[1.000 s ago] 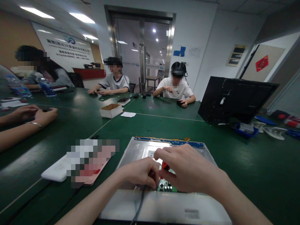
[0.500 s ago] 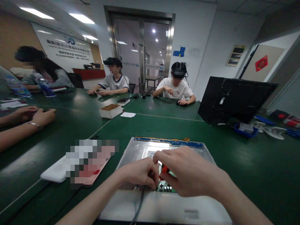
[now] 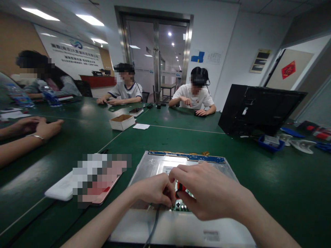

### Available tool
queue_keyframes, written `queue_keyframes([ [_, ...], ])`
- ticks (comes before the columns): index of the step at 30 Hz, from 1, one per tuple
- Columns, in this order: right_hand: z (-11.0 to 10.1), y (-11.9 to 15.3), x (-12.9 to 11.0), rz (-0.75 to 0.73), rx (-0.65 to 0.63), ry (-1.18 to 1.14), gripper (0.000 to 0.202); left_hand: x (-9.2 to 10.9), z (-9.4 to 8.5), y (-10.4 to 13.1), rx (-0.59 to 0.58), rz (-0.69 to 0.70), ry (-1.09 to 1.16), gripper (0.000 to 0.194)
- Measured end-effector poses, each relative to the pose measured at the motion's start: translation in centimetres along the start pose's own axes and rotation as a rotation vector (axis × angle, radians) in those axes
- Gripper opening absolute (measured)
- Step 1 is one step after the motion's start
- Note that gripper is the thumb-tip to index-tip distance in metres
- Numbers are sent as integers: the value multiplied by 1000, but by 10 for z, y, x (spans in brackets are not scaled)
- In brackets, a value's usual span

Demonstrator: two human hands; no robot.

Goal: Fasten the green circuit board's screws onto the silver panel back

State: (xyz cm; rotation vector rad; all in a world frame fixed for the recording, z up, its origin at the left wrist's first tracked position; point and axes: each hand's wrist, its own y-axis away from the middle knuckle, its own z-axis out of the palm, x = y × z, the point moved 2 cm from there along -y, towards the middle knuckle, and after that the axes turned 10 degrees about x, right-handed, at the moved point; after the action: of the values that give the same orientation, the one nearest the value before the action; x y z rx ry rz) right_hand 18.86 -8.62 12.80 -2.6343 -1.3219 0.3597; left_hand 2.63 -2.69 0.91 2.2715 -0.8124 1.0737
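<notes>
A flat display panel (image 3: pixel 144 168) with a silvery metal back lies on the table before me. A blue circuit strip (image 3: pixel 165 156) runs along its far edge, and a green circuit board (image 3: pixel 181 206) sits near its middle. Over that board my right hand (image 3: pixel 207 189) is closed round the red-and-black handle of a screwdriver (image 3: pixel 180 187); its tip is hidden. My left hand (image 3: pixel 157 189) is pinched at the board's left edge, close to the screwdriver, and its fingertips conceal what they grip. A dark cable (image 3: pixel 155 224) runs from beneath the left hand toward me.
Left of the panel lie a white power bank-like slab (image 3: pixel 60 193) and a pink phone (image 3: pixel 99 198). Farther off are an open white box (image 3: pixel 122 123) and a large black monitor (image 3: pixel 258 110). Co-workers sit round the green table (image 3: pixel 279 182); one's hands (image 3: pixel 49 129) are at left.
My right hand has turned slightly, its thumb side dipping a little, and the red-and-black handle has rotated with it. My left hand stays in place.
</notes>
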Motion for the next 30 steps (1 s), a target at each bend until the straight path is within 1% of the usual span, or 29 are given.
queue_keyframes([
  [3, 1, -2, 2, 24, 2, 24, 8, 3, -2, 1, -15, 19, -40, 15],
  [8, 2, -1, 3, 31, -5, 43, 11, -2, -1, 0, -17, 56, -91, 14],
  [12, 0, 1, 1, -10, 16, 20, 13, -3, 1, 1, -5, 42, -119, 14],
  [16, 1, 1, 1, -6, 40, 20, 9, 1, 1, 2, -5, 35, -159, 17],
  [20, 3, 0, 3, 16, 30, 34, 10, 3, 0, 2, -21, 32, -184, 18],
  [23, 3, -1, 3, 14, 10, 40, 13, 1, -1, 1, -13, 47, -207, 14],
  [30, -2, 1, -2, -11, 9, -1, 16, 1, 2, 4, 14, 63, -177, 14],
])
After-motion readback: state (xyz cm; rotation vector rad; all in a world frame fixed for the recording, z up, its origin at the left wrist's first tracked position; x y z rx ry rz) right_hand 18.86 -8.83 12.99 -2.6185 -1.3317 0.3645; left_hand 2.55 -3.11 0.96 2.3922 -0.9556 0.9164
